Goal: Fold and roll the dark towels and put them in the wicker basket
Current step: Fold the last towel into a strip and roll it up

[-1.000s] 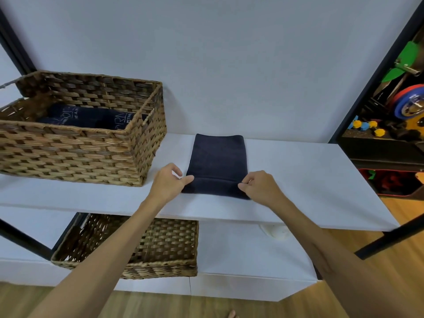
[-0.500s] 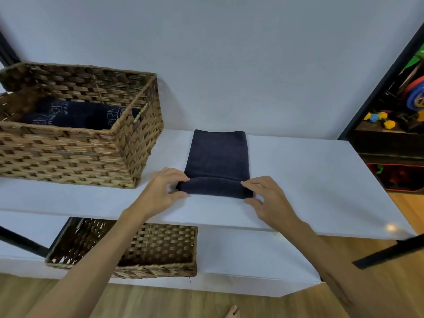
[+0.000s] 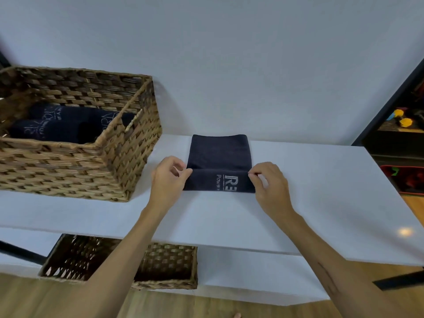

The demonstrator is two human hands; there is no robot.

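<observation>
A dark navy towel (image 3: 218, 154) lies folded on the white shelf (image 3: 298, 203), its near end turned over into a low roll that shows pale lettering. My left hand (image 3: 168, 177) pinches the roll's left end. At the right end, my right hand (image 3: 267, 182) pinches the roll between thumb and fingers. The wicker basket (image 3: 128, 157) stands on the shelf to the left, a short gap from the towel. Two rolled dark towels (image 3: 57, 127) lie inside it.
A second wicker basket (image 3: 165, 265) sits on the lower shelf beneath my left arm. The wall rises right behind the towel. A black frame and a dark rack with coloured items (image 3: 403, 120) stand at the right. Wooden floor shows below.
Both hands have rolled the towel's near end farther away from me, so the roll is thicker and its lettering now faces up. The camera has tilted down slightly.
</observation>
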